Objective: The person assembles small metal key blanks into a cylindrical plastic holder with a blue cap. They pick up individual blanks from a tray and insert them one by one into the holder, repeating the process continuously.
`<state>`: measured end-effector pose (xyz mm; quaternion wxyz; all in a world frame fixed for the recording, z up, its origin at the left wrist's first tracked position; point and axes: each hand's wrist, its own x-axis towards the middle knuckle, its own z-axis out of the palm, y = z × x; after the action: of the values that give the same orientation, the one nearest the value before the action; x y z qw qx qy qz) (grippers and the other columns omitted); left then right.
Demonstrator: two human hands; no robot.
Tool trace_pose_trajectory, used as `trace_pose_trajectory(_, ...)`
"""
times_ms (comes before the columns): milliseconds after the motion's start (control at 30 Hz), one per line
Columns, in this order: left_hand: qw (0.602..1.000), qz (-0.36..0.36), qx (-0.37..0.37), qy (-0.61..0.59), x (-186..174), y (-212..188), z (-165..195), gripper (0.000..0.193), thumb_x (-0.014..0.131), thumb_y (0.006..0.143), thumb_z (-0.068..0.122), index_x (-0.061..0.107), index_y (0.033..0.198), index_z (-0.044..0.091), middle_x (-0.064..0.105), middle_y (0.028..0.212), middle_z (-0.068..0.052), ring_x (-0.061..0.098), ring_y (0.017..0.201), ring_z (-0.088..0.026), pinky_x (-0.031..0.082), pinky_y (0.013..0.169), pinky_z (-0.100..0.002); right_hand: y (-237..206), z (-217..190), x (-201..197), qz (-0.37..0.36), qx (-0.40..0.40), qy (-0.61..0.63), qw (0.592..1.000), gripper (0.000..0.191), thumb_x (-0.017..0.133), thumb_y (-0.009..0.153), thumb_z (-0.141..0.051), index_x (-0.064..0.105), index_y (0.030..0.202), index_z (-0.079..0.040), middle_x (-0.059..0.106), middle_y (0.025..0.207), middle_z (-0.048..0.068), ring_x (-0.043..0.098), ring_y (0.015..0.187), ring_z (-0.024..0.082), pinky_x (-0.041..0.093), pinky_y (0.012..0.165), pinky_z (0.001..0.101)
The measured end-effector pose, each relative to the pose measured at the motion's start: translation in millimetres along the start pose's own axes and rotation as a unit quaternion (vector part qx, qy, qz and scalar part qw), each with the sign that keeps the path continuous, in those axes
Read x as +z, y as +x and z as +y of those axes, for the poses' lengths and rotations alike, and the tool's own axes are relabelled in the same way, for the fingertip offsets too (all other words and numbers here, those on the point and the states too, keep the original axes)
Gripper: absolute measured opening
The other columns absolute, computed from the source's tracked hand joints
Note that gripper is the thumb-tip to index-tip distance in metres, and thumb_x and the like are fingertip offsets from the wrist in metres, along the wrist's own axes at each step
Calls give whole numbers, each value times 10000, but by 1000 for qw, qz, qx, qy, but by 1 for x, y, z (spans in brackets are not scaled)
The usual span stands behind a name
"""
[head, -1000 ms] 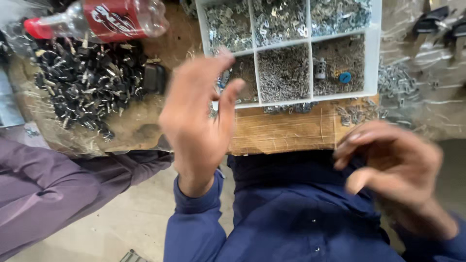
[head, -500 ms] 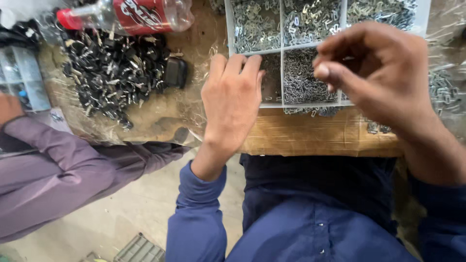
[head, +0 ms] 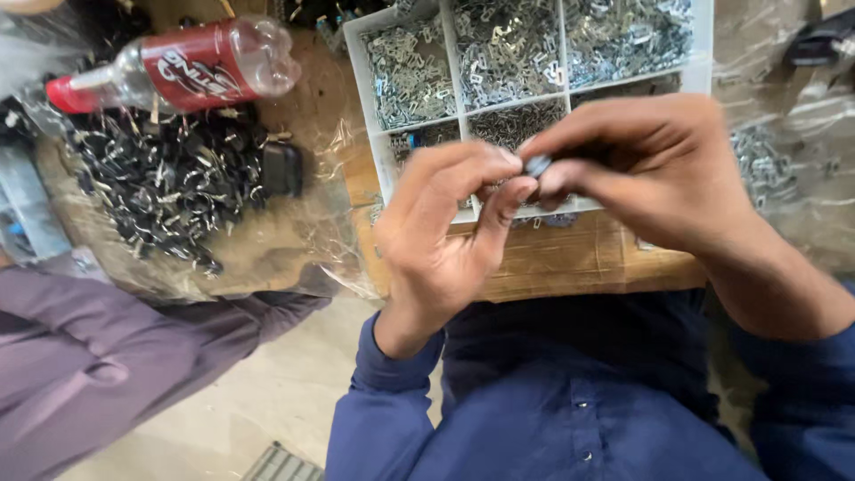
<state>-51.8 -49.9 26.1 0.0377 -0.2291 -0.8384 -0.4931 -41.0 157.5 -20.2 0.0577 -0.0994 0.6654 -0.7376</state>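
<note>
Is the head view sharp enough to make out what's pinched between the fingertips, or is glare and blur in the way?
Head view: the small dark part between the left hand and right hand is too soft to identify; the plastic sheeting throws glare at right; the divided tray stays fairly sharp.

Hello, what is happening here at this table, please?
A person in a blue shirt pinches a small dark part between both hands: left hand, right hand. Behind them sits a white divided tray of small metal pieces. To the left lie a pile of black parts and a plastic bottle on its side.
</note>
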Motion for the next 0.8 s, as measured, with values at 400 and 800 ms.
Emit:
trace_pose_trajectory(400, 973, -69, 48, 215, 16, 10, -26, 108, 777, 982, 111, 703, 1059, 88, 674, 1016, -38, 579, 920, -285, 478, 839, -381, 2, -8, -5, 84, 5, 115, 990, 189, 679, 913, 115, 656, 1092, 57, 663, 1301, 193, 718, 1145, 222, 640, 1017, 329)
trace_pose_trajectory(800, 980, -50, 57, 181, 14, 5, -25, 96, 772, 996, 131, 697, 1047, 99, 654, 978, -14, 541, 916, -245, 460, 816, -341, 4, -9, 3, 85, -52, -51, 994, 259, 738, 939, 108, 601, 1155, 69, 637, 1270, 220, 719, 1119, 221, 670, 961, 292)
